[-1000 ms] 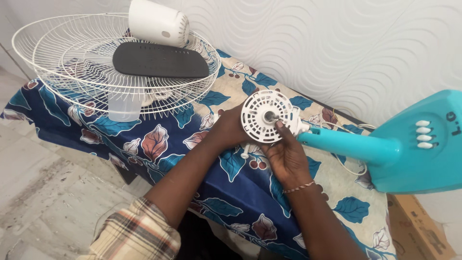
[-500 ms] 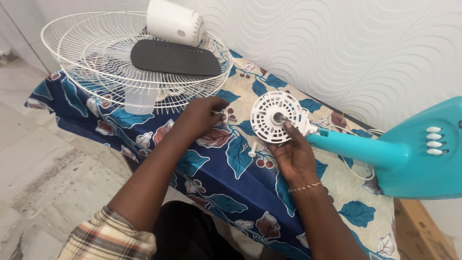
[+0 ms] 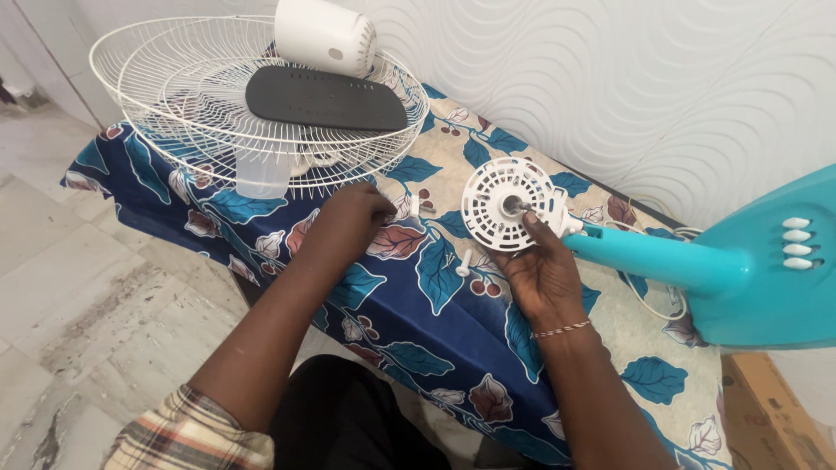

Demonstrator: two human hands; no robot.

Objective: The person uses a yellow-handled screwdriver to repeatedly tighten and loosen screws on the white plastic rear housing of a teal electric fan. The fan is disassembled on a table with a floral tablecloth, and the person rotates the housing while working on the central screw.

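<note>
Head view: right hand point(image 3: 542, 271) cups the white round motor plate point(image 3: 508, 205) from below, fingers loosely curled on its rim, thumb by the centre shaft; the plate sits at the end of the teal fan body point(image 3: 697, 270), just beyond the palm. Left hand point(image 3: 348, 222) is closed down on the floral cloth point(image 3: 418, 322) w/ fingertips pinched, contents hidden, so can't tell what it has. A small white screw point(image 3: 464, 263) lies btwn the hands. Keep the plate steady and level while the left works. Wire grilles point(image 3: 218, 96) stand beyond the left hand.
</note>
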